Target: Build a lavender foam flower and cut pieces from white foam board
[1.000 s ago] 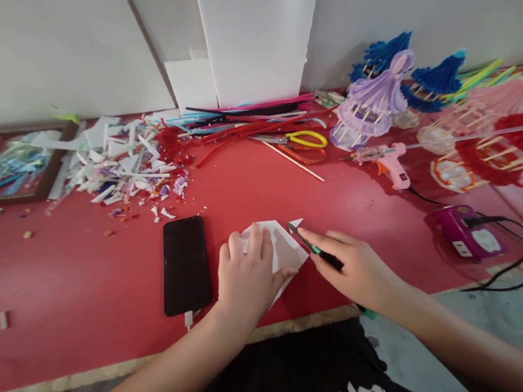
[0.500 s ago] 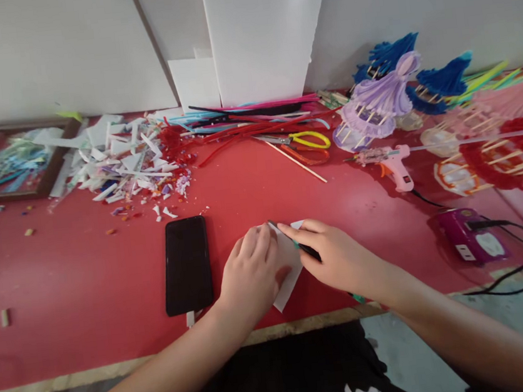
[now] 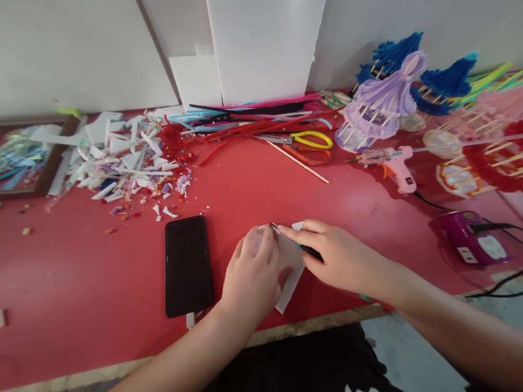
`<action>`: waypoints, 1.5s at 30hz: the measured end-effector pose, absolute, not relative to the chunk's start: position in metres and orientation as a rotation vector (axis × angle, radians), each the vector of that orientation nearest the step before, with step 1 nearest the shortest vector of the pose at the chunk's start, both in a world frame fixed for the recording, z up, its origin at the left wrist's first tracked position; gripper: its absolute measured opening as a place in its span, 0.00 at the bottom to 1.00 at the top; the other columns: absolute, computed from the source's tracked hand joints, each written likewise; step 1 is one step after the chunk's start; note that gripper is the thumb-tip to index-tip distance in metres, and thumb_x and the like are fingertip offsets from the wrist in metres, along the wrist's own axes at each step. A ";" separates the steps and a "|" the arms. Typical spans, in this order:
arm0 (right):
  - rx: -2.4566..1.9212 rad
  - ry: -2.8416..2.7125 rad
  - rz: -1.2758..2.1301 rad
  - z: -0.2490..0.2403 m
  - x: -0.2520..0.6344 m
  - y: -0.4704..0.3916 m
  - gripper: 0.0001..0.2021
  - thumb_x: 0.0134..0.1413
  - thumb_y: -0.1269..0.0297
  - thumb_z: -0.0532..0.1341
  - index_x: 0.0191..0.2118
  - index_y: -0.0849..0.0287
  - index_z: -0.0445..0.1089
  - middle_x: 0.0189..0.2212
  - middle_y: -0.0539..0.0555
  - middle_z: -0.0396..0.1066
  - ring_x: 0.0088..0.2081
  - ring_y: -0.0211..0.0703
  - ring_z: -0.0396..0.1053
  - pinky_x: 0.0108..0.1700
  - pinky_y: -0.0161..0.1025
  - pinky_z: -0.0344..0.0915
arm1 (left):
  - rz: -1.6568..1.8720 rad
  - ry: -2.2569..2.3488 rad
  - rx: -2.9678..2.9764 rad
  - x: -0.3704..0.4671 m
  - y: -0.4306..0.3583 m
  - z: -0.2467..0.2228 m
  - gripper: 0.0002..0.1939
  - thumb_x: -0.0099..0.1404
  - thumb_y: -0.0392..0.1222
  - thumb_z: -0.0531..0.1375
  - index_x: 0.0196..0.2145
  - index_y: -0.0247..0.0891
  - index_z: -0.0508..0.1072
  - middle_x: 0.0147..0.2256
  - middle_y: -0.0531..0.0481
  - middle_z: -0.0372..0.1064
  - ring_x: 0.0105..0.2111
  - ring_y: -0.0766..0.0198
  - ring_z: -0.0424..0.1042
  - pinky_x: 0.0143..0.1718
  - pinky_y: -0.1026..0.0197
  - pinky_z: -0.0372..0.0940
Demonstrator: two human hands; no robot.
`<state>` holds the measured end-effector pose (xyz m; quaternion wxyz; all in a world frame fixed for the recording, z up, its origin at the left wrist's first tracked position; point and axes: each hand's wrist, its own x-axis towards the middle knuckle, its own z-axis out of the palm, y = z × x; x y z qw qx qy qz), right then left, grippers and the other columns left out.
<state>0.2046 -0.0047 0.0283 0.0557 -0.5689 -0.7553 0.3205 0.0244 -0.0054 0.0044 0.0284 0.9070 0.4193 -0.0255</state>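
Note:
A white sheet piece (image 3: 290,276) lies on the red table near its front edge. My left hand (image 3: 250,273) rests on the left part of the sheet, its fingers bent and pressed together; whether anything is under them is hidden. My right hand (image 3: 339,256) is closed round a dark, thin cutting tool (image 3: 311,252), with the index finger stretched along it. The tool's tip touches the sheet's upper part, close to my left fingertips. A black phone (image 3: 186,266) lies to the left of my left hand, with a white plug at its lower end.
Behind are white scraps (image 3: 129,157), pipe cleaners (image 3: 252,118), yellow-handled scissors (image 3: 312,140) and a thin stick (image 3: 298,162). On the right are a pink glue gun (image 3: 399,168), small umbrella-like crafts (image 3: 385,97) and a purple power box (image 3: 471,238) with a black cable.
Both hands keep nearly the same place and hold on the sheet. The whole view has shifted very slightly.

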 end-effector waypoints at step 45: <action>-1.774 -2.251 1.100 0.031 0.270 -0.075 0.28 0.59 0.72 0.50 0.64 0.47 0.53 0.46 0.56 0.69 0.43 0.42 0.71 0.45 0.42 0.70 | -0.018 1.457 2.751 0.026 -0.005 0.012 0.28 0.68 0.48 0.52 0.58 0.24 0.63 0.58 0.38 0.63 0.55 0.43 0.60 0.52 0.49 0.66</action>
